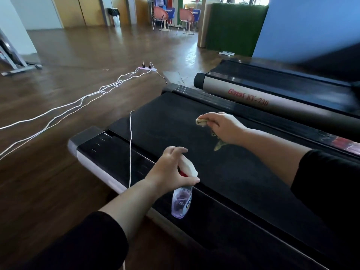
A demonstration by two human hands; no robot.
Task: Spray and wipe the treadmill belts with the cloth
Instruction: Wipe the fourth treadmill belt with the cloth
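Observation:
The near treadmill's black belt (175, 121) runs diagonally through the middle of the view. My left hand (169, 170) grips a clear spray bottle (182, 201) with a white and red head, held over the belt's left side rail. Farther along the belt, my right hand (222, 127) is closed on a crumpled beige-green cloth (201, 121), whose tail hangs down under the palm against the belt. A second treadmill belt (282, 84) lies beyond, to the right.
White cables (78, 103) trail across the brown wooden floor to a power strip (149, 68); one cable (130, 145) crosses the near treadmill's left rail. A silver side rail with red lettering (251, 98) separates the treadmills. Chairs (187, 18) and a green panel (233, 26) stand far back.

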